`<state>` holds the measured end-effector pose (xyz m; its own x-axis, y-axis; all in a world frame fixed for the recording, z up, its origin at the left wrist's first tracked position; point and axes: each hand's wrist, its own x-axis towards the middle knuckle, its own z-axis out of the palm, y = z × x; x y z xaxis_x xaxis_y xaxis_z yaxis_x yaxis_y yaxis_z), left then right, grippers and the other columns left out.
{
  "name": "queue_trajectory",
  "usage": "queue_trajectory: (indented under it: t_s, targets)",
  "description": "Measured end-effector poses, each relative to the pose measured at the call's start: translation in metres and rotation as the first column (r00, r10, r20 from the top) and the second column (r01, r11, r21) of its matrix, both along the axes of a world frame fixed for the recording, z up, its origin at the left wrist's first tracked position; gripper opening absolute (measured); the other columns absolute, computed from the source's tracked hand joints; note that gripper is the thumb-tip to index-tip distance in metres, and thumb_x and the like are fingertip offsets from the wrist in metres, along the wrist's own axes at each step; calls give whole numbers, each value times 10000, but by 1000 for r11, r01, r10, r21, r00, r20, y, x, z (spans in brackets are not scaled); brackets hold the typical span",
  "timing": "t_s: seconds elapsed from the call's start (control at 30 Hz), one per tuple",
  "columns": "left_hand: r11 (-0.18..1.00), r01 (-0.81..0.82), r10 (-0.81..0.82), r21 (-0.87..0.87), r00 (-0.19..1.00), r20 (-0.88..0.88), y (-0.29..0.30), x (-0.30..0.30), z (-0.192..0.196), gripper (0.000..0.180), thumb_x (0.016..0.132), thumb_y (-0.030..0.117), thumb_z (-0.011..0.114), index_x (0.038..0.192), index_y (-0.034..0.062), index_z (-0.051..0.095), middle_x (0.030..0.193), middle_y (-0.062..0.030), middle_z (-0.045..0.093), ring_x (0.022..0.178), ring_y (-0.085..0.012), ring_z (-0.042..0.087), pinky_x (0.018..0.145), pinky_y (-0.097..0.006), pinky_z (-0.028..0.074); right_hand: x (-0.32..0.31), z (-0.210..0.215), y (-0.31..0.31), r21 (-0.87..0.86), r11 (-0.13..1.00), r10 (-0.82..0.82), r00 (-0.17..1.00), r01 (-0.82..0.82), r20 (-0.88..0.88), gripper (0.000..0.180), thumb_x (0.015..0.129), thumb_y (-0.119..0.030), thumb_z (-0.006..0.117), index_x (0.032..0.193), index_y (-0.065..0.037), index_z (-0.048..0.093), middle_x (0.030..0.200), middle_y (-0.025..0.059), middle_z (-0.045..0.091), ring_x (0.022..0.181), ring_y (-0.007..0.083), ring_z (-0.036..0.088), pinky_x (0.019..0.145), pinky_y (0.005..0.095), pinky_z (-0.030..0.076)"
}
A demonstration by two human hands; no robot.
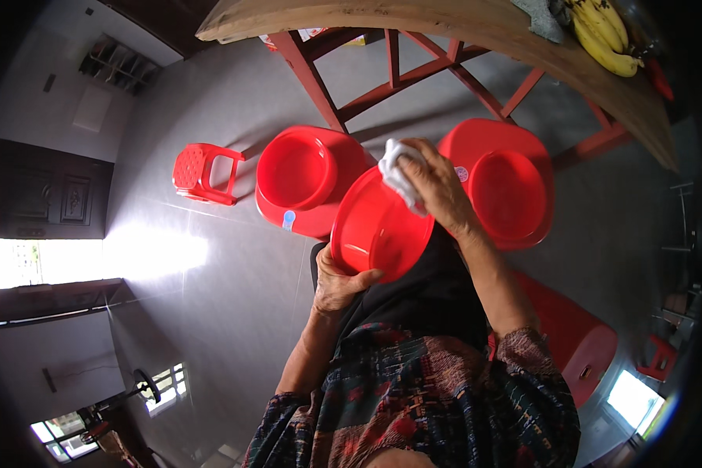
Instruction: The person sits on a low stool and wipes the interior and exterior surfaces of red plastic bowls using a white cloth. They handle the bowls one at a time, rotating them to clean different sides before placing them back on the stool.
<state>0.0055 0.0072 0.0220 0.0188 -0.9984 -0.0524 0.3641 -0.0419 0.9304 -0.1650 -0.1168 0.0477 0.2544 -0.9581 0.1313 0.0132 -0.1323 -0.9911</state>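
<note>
My left hand (337, 282) grips the lower rim of a red plastic bowl (378, 228), which is tilted toward me above my lap. My right hand (438, 189) presses a crumpled white cloth (398, 171) against the bowl's upper rim. Two large red basins stand on the floor beyond: one basin (304, 179) to the left of the bowl, the other basin (501, 181) to the right, partly hidden by my right hand.
A wooden table (444, 23) with red legs curves across the top, carrying a bunch of bananas (604, 35) and a grey cloth. A small red stool (203, 173) stands on the grey floor at the left. Another red stool (573, 335) sits under my right side.
</note>
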Motion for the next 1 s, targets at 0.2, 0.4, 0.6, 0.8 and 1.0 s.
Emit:
queue_trajectory:
  t_s: [0.2,0.4,0.6,0.8,1.0]
  targets:
    - [990,-33,71,140,958,-279,-4,7,-19,706,704,135,791,1311,45,442,1239,-108,558,1142,-272,549,971,-458,463,-3,-34,4,-7,969,-246,969,246,24,342,980,-259,459,1227,-26,496,1112,147,554,940,218,561,816,328,465]
    - [970,-149,214,193,898,-383,-17,-7,-18,563,811,137,685,1312,62,440,1241,-113,556,1143,-269,545,978,-455,455,21,-40,52,-549,834,-306,874,55,-378,482,839,-127,599,1290,-21,465,1289,200,474,1220,351,442,988,433,359]
    - [957,-48,139,285,941,-307,-12,9,-40,504,943,382,531,1326,71,425,1271,-107,529,1133,-237,545,928,-384,489,34,6,72,-555,773,-69,828,-308,-556,436,782,-166,642,1196,-84,533,1329,131,463,1293,289,380,1027,452,295]
    - [987,21,52,157,893,-446,-8,6,-39,637,856,371,655,1345,47,407,1288,-115,531,1127,-251,561,966,-436,471,17,18,9,-553,811,-48,919,-192,-390,352,835,-192,614,1145,-42,543,1165,136,550,1127,307,501,957,442,357]
    - [959,54,111,277,829,-548,-1,21,-58,697,849,489,605,1380,95,384,1387,-101,449,1244,-279,460,1014,-486,416,-22,-10,-18,213,930,263,948,-299,180,371,989,-309,415,1198,-40,564,865,15,593,661,50,507,578,204,424]
